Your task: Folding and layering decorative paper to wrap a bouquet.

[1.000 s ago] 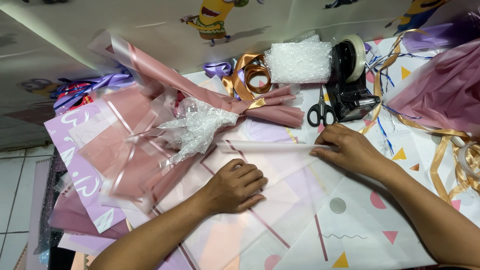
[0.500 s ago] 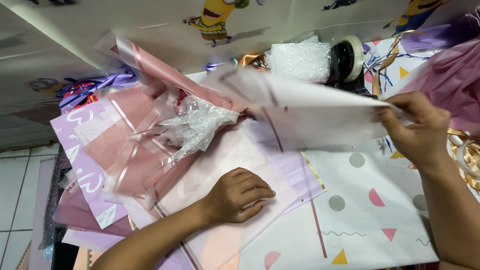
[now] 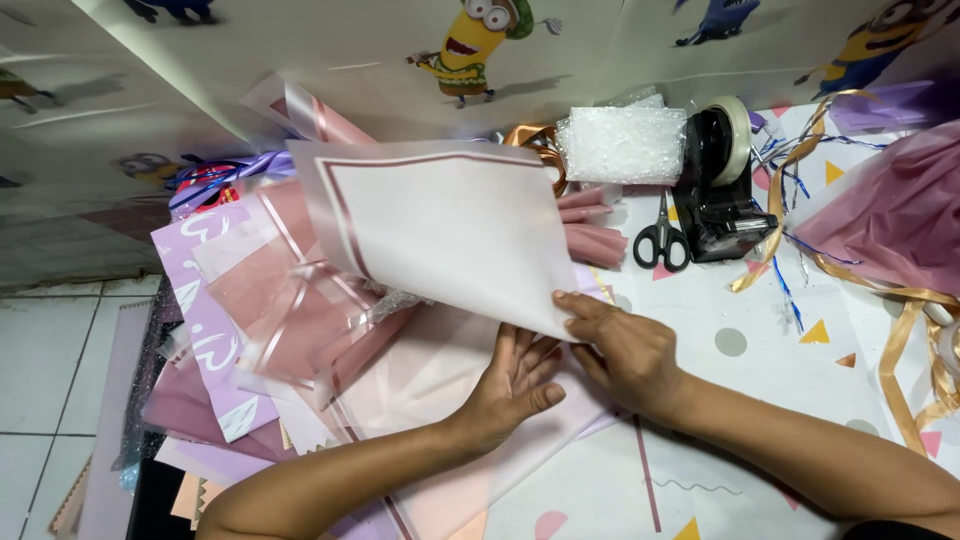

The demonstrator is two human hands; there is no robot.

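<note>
We see the right hand [image 3: 625, 350] pinching the near right corner of a white sheet [image 3: 440, 225] with a pink border; its fingers [image 3: 580, 305] are pressed on that corner, and the sheet curls up and away to the far left, lifted off the pile; the left hand [image 3: 515, 375] lies just beside the right, palm up, fingers loosely spread under the sheet's near edge, touching the translucent paper below; whether it grips anything we cannot tell. Left of the hands lies a pile of pink wraps [image 3: 290, 300] over a lilac sheet [image 3: 205, 320]; all of it rests on the counter [image 3: 760, 400], covered in a white cloth with coloured dots and triangles. Far right of the sheet sit bubble wrap [image 3: 620, 145], a black tape dispenser [image 3: 720, 190] and, just beside it, scissors [image 3: 660, 240]; gold ribbon [image 3: 905, 340] trails along the right edge, near a mauve bundle [image 3: 890, 215].
</note>
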